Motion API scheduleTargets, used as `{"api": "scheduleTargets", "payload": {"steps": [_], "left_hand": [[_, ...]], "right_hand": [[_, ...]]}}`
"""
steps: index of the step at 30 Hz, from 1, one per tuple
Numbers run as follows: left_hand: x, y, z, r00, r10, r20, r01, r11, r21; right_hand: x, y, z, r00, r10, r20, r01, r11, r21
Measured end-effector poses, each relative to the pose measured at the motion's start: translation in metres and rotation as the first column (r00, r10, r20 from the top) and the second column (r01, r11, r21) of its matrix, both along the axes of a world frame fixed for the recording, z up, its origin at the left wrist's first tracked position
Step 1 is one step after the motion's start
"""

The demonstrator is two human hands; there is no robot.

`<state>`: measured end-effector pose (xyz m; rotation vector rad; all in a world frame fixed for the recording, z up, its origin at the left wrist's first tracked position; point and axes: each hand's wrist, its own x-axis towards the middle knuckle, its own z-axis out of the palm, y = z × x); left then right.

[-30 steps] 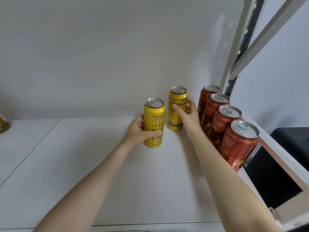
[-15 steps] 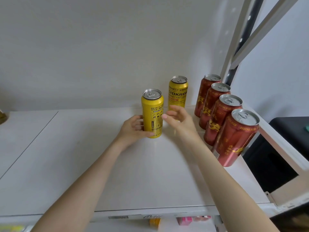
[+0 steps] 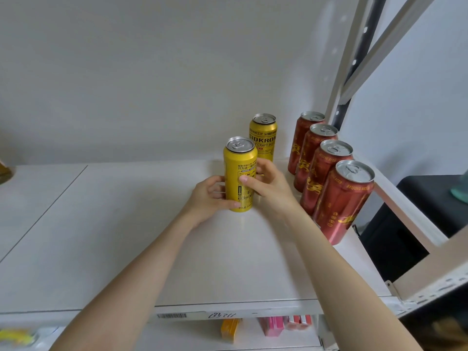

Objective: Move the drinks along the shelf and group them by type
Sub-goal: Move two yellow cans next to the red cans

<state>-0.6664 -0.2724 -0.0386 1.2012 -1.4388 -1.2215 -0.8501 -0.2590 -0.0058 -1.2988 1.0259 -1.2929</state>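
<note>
1. White shelf board [image 3: 101, 236]: bare surface runs from the cans leftward and forward to the front edge, which carries a barcode label [image 3: 172, 315]. The back edge meets a pale wall.
2. Row of four red aluminium beer cans [image 3: 321, 173]: upright, close together along the right edge from the back corner toward the front. Tops closed; contents not visible.
3. Rear yellow aluminium drink can [image 3: 263, 136]: upright near the back edge, left of the red row and apart from it. Untouched, top closed.
4. Front yellow aluminium drink can [image 3: 239, 173]: upright on the board, just in front and left of the rear one. Top closed.
5. Left hand [image 3: 210, 196]: grip wrapped round the front yellow can's lower left side, thumb across its base.
6. Right hand [image 3: 268, 183]: grip curled onto the same can, thumb on its front, fingers at its right side.
7. Change: a second ago the right hand held the rear yellow can, and half a second ago it hung loose just beside the front one. It now grasps the front can.
</note>
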Motion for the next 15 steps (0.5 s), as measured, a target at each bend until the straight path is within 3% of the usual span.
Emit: {"api": "scheduleTargets", "payload": {"steps": [15], "left_hand": [[-0.047,0.002,0.004,0.993,-0.116,0.03,0.116,0.993,-0.015]], "right_hand": [[-0.035,0.016,-0.017,0.986,-0.131,0.1,0.132,0.991,-0.003]]}}
